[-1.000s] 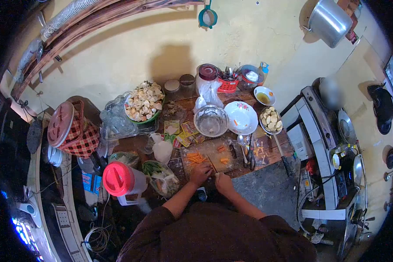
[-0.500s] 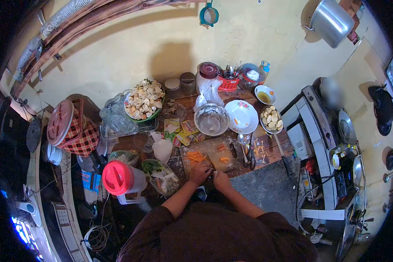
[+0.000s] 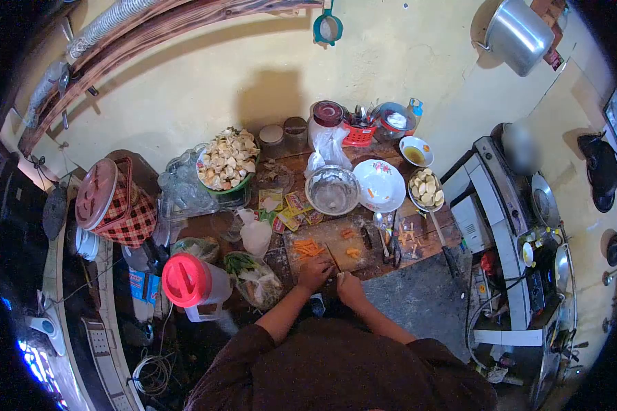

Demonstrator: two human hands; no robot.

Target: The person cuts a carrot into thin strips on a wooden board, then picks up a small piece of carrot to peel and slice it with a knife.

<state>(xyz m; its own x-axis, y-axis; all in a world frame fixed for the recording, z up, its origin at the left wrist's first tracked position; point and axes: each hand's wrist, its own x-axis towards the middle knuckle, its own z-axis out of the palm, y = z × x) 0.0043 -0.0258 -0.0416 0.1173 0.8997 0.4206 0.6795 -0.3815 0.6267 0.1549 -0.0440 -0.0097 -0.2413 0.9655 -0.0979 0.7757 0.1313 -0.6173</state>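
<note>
A wooden cutting board [image 3: 322,236] lies on the table with orange carrot sticks [image 3: 308,248] and a few carrot chunks [image 3: 352,252] on it. My left hand [image 3: 314,272] rests curled at the board's near edge, over a carrot piece that it mostly hides. My right hand [image 3: 350,286] is close beside it, closed on the handle of a knife [image 3: 332,258]. The thin blade points away from me across the board, between the two carrot piles.
Behind the board stand a steel bowl [image 3: 331,190], a white flowered plate [image 3: 379,184], a bowl of pale slices [image 3: 426,189] and a green bowl of cut pieces [image 3: 226,161]. A red-lidded jug [image 3: 188,281] and bagged greens [image 3: 252,277] stand left. A stove [image 3: 521,226] is right.
Both hands stay at the board's near edge. The right hand moved slightly toward the left hand, then back.
</note>
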